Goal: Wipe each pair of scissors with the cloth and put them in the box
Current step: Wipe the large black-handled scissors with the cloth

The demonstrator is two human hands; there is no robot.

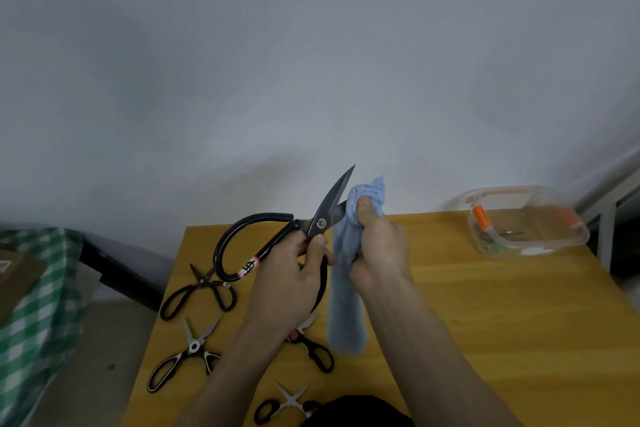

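1. Head view, setting: plain grey wall is filling the upper frame; below it I am looking down on a yellow wooden table.
2. Head view, grips: the left hand is gripping the large black scissors just below the pivot, fingers curled round the handle shank. The right hand is pinching the blue cloth around the lower blade, thumb pressing on top.
3. Head view, key relation: the blades are standing open, the long axis is running from the handle loop at lower left up to the tips at upper right. The wrapped blade is lying directly ahead of the right hand; I am judging the wipe as needing a stroke outward along that axis, toward the tip.
4. Head view, destination: the clear box with orange clasps is sitting at the far right table edge, well apart, nearer the right hand.
5. Head view, remaining work: four smaller scissors are lying on the left of the table, unboxed.
6. Head view, markings: a red-and-white label is wrapping the handle; I cannot read its characters.
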